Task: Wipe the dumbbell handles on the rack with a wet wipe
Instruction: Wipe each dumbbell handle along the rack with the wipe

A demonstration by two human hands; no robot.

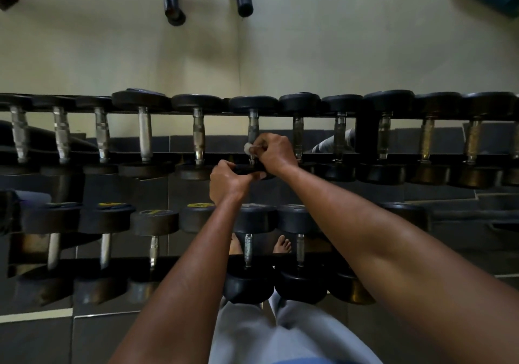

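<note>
on the upper tier of the rack point(323, 156), the right hand point(273, 153) pinches a wet wipe point(248, 148) against a dumbbell handle point(253, 130) at its 9 o'clock, the left hand point(227, 181) grips that dumbbell's near head, mid-wipe; next likely the neighbouring handle.

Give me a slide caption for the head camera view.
Right hand wipes a top-rack dumbbell handle with wipe.

Dim, uneven indoor light. The pale wall point(196, 54) is the brightest area; the lower rack point(168, 259) and floor point(36, 341) sit in deep shadow. Soft highlights mark the metal dumbbell handles point(144, 136). Wide-angle distortion bows the rack; edges are slightly blurred.
</note>
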